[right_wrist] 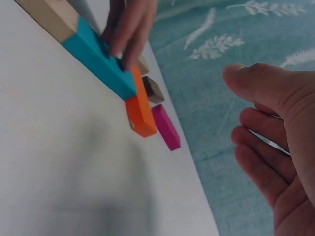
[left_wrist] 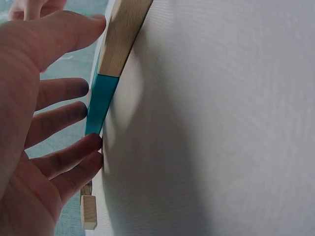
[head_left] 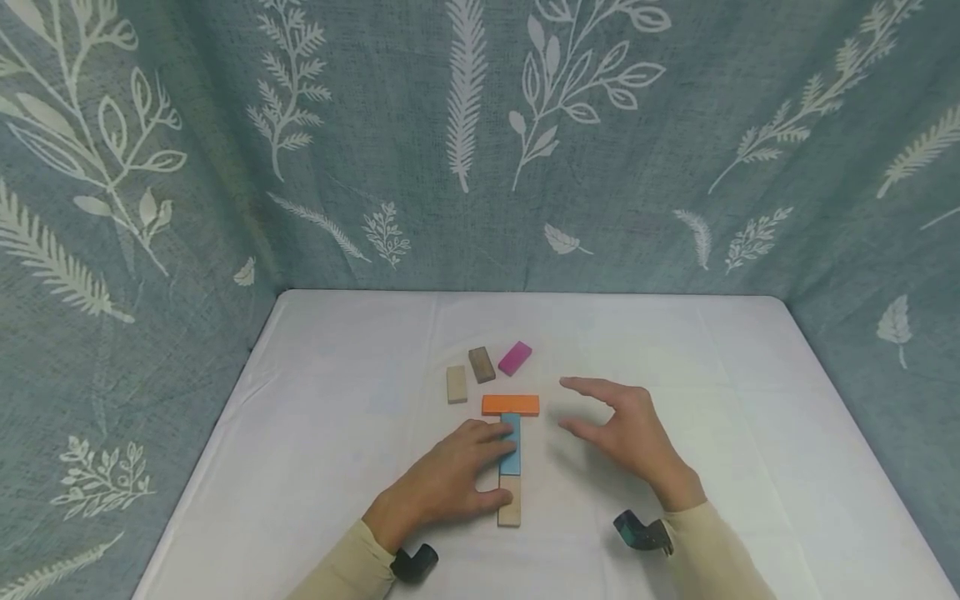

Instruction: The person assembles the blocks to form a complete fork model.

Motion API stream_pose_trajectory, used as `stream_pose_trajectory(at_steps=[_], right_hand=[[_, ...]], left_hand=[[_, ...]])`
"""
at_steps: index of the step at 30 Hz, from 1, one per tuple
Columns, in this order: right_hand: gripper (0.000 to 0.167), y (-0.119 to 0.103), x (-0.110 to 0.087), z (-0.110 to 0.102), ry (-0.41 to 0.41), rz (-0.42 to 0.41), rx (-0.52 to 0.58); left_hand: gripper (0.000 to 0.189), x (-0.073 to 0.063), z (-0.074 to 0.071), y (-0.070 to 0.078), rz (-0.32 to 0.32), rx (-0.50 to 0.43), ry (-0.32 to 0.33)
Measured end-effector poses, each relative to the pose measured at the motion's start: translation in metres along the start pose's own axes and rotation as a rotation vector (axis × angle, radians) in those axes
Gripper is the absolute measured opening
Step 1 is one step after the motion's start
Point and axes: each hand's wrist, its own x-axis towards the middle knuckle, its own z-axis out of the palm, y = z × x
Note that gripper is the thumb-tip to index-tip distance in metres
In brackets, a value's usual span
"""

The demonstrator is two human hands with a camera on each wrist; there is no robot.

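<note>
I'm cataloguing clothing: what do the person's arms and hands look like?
The left sleeve and right sleeve are long and pale beige. The left wrist device and right wrist device are black. The left hand and right hand wear no gloves.

Assorted blocks [head_left: 510, 405] on white table [head_left: 637, 342]

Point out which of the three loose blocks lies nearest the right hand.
The pink block, rightmost in the head view; the brown block and pale loose block sit farther left.

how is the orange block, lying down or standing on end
Lying down: the orange block has its long side along the white tabletop.
</note>
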Motion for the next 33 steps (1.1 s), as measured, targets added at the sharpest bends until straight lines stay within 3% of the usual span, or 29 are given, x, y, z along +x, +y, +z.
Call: stream_pose_trajectory(at_steps=[20, 33], right_hand=[[0.052, 0.019, 0.058, 0.013, -0.054, 0.164, 0.064], [0.054, 0.033, 0.076, 0.039, -0.109, 0.279, 0.149]], left_hand=[[0.057, 0.000, 0.002, 0.002, -0.005, -0.004, 0.002], [0.057, -0.001, 0.003, 0.001, -0.019, -0.015, -0.006]])
